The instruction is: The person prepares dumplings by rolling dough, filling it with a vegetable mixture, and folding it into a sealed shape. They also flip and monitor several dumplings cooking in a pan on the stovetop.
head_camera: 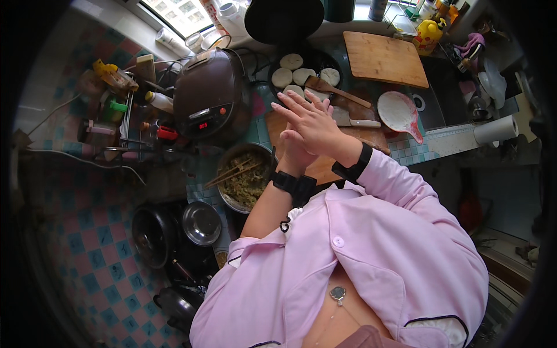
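Note:
My right hand [315,126] lies across my left hand [295,150], palms facing, with the right fingers extended. Whether anything is between the palms is hidden. Beneath them is a wooden board [324,168], with a white-handled knife [364,123] on it. Just beyond the fingers, several pale round flatbreads [304,77] sit in a dark electric griddle [311,54] with its lid raised. A wooden spatula [348,93] rests across the griddle's near edge. Left of my hands stands a metal bowl of chopped filling [246,185] with chopsticks [230,173] in it.
A brown rice cooker [208,93] stands left of the griddle. On the right are a bowl of flour [396,108], a bamboo cutting board [383,58], a sink [450,93] and a paper towel roll [496,129]. Dark pans [152,235] and a metal bowl [202,223] sit at lower left.

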Demonstrator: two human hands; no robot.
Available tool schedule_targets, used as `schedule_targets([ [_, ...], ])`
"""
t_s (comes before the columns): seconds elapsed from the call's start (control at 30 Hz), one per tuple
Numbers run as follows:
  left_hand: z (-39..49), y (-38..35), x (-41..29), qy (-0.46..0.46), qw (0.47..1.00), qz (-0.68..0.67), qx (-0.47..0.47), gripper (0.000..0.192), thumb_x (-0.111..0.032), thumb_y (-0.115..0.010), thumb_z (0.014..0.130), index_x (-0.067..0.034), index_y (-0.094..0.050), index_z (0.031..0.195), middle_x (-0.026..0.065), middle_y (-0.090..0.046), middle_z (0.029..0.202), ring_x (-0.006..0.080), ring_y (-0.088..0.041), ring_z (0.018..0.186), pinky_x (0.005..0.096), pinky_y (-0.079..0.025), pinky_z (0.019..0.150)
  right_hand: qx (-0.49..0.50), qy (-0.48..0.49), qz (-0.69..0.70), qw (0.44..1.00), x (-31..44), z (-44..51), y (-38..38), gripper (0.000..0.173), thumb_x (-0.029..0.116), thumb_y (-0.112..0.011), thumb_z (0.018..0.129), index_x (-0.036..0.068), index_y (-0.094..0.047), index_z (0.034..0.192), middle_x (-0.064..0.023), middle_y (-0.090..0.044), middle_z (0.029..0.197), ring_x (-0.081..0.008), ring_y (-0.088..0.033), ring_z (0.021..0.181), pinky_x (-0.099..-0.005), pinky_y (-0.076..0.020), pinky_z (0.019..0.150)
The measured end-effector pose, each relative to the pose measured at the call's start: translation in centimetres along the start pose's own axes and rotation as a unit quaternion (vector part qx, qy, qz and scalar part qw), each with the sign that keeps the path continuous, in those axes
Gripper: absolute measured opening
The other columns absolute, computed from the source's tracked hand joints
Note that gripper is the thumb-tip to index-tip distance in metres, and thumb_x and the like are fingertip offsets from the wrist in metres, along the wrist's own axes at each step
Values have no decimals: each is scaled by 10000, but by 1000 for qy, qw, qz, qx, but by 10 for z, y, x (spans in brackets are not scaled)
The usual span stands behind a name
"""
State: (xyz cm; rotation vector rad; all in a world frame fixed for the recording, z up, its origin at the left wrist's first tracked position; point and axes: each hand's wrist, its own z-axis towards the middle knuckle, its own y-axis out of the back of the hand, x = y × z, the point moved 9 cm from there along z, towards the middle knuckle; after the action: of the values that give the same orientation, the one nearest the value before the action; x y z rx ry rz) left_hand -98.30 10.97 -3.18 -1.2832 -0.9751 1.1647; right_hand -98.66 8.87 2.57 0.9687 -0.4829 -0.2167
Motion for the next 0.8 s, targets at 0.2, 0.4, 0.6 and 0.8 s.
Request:
schedule_targets([
  [0.2, -6, 22, -28, -92, 994, 29, -53, 731, -604, -287, 990, -100, -233, 1517, 89, -276, 1559, 261, -255, 1439, 414, -226, 1178, -28, -79, 193, 978, -38, -6, -9, 630, 435, -560, 910, 72, -445, 1411, -184, -353, 1511, -366, -324, 1388, -456, -234, 1144],
  [0.4, -11, 32, -66, -234, 946, 177, -137, 625, -411, -317, 1048, -33, -172, 1525, 134, -194, 1591, 255, -172, 1475, 358, -167, 1198, 60, -374, 745, 550, -61, -44, -80, 550, 416, -473, 1014, 21, -416, 1392, -80, -516, 1326, -152, -499, 1220, -302, -441, 984],
  [0.6, -8, 55, -73, -235, 914, 267, -193, 554, -220, -458, 1027, 3, -250, 1490, 151, -229, 1570, 245, -226, 1452, 354, -219, 1179, 164, -399, 780, 454, -67, -69, -90, 345, 207, -542, 988, 29, -503, 1281, -56, -575, 1212, -137, -578, 1080, -298, -497, 893],
  [0.8, -25, 140, -50, -91, 903, 266, -325, 418, -189, -570, 980, -17, -445, 1340, 109, -505, 1345, 224, -492, 1257, 360, -388, 1086, 182, -435, 676, 567, -113, -97, -113, 384, 114, -606, 932, 5, -511, 1288, -78, -606, 1178, -156, -609, 1012, -286, -500, 877],
])
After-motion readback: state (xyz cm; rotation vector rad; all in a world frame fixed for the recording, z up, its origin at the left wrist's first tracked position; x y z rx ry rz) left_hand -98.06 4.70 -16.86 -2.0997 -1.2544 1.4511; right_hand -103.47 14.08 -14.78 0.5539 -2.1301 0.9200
